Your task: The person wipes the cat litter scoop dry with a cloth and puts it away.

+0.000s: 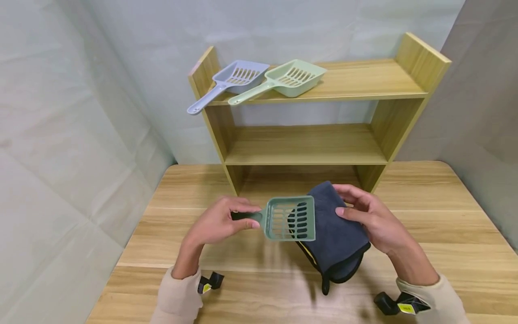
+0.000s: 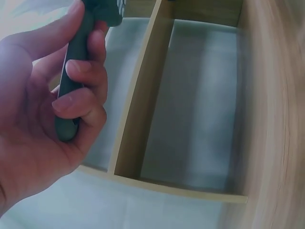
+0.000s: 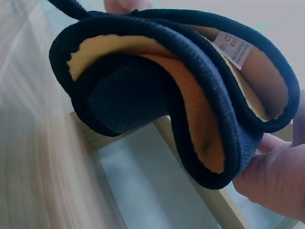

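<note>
My left hand (image 1: pixel 220 221) grips the dark green litter scoop (image 1: pixel 270 231) by its handle, with the slotted pan pointing right. Fingers curl round that handle (image 2: pixel 72 85) in the left wrist view. In my right hand (image 1: pixel 374 220) is a folded dark grey cloth (image 1: pixel 337 234), pinched between thumb and fingers at its right side. Its black edging, orange-yellow inner side and a white label (image 3: pixel 233 48) show in the right wrist view. The scoop's pan overlaps the cloth's left part in the head view; whether they touch I cannot tell. Both are held above the table.
A wooden shelf (image 1: pixel 307 157) stands at the back of the table (image 1: pixel 162 252). On its top board lie a lavender litter scoop (image 1: pixel 230 83) and a light green litter scoop (image 1: pixel 283 81), side by side at the left, handles jutting past the front edge. Pale curtains hang behind.
</note>
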Tool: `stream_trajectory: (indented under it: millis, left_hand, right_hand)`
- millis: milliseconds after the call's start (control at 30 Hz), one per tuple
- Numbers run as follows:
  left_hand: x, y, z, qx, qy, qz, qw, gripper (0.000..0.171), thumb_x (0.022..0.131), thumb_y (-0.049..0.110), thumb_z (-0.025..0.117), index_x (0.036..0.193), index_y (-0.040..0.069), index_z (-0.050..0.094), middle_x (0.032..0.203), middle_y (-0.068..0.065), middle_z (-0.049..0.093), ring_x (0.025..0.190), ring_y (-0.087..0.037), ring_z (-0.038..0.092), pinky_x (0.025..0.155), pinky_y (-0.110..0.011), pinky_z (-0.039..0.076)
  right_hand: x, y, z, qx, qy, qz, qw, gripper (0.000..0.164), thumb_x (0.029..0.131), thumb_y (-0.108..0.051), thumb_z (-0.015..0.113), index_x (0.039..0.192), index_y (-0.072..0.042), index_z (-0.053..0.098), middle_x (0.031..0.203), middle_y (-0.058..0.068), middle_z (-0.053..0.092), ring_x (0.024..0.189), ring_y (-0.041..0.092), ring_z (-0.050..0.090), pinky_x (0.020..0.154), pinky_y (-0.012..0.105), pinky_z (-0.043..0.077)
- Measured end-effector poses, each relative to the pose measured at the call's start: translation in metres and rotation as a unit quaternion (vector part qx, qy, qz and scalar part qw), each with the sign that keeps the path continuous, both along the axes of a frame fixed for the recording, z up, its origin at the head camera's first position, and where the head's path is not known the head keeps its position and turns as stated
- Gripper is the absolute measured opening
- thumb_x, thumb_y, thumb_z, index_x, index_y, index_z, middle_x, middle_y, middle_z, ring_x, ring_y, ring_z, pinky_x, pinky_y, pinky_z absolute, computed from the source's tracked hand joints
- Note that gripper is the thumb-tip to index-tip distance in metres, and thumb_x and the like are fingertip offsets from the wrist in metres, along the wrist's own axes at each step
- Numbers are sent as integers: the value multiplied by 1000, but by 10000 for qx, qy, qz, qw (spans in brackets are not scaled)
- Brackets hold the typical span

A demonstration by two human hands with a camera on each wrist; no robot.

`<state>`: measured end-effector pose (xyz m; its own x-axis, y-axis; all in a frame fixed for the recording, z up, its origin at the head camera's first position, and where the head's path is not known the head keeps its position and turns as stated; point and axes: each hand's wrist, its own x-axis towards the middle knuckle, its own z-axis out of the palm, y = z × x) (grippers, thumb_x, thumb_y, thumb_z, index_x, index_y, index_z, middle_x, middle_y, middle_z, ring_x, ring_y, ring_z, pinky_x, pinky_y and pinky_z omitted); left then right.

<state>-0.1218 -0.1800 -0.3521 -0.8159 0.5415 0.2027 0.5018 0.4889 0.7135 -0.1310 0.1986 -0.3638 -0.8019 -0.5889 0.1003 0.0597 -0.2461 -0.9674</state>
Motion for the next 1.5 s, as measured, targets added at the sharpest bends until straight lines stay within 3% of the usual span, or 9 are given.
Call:
stream_trajectory:
  millis: [233, 500, 633, 733, 867, 1133, 1333, 1500]
  left_hand:
    - [-4, -4, -1, 0, 161, 612, 9980, 33, 92, 17, 86, 123, 7, 81, 103, 0, 81, 82, -9, 63, 72, -28, 51]
    - [-6, -4, -3, 10, 363, 1077, 9935, 36, 93, 16, 86, 126, 5, 79, 110, -5, 82, 99, -17, 76, 86, -37, 60]
    - [-8, -2, -5, 163, 470, 1299, 9903, 34, 92, 15, 86, 124, 5, 81, 104, -2, 82, 94, -15, 74, 86, -43, 59]
    - [-8, 1, -6, 258, 640, 1425, 9874, 33, 90, 15, 88, 121, 5, 82, 98, -2, 81, 87, -14, 72, 80, -39, 58]
    - [-9, 8, -8, 325, 878, 1507, 9841, 34, 89, 15, 89, 120, 4, 82, 97, -4, 81, 86, -16, 72, 77, -36, 57]
    - [-8, 20, -11, 365, 847, 1599, 9828, 37, 88, 16, 90, 121, 2, 81, 103, -9, 83, 100, -25, 78, 87, -43, 62]
    - [-8, 30, -17, 465, 1033, 1469, 9826, 37, 89, 15, 89, 121, -1, 80, 102, -11, 83, 94, -24, 78, 79, -37, 60]
    - [-7, 38, -21, 617, 1038, 1415, 9825, 38, 91, 14, 87, 124, -2, 78, 101, -12, 82, 89, -22, 76, 78, -41, 61]
  right_hand:
    - [3, -5, 1, -38, -106, 109, 9999, 47, 107, 7, 52, 147, -17, 59, 129, -1, 71, 102, 17, 78, 82, 35, 66]
    - [4, -11, -1, -270, -138, 309, 9991, 45, 107, 8, 50, 144, -14, 58, 132, 0, 70, 105, 18, 78, 84, 36, 66]
    - [5, -14, -3, -291, -214, 353, 9987, 43, 107, 8, 51, 143, -14, 58, 131, 0, 70, 106, 18, 77, 85, 36, 66]
    - [6, -17, -5, -193, -242, 326, 9990, 41, 107, 7, 53, 142, -14, 59, 130, 0, 70, 106, 18, 77, 85, 36, 65]
    - [8, -21, -7, -48, -257, 278, 9993, 38, 106, 5, 55, 139, -14, 59, 127, 0, 70, 103, 17, 77, 83, 35, 65]
    - [10, -28, -11, -55, -236, 240, 9994, 36, 106, 5, 56, 137, -13, 58, 124, 0, 68, 99, 13, 76, 79, 33, 65]
    - [11, -34, -15, 3, -331, 348, 9988, 33, 105, 4, 58, 134, -12, 57, 123, 0, 67, 96, 14, 76, 78, 33, 65]
    - [12, -39, -19, 190, -357, 391, 9984, 30, 105, 2, 61, 132, -11, 56, 122, 0, 68, 94, 13, 75, 77, 31, 64]
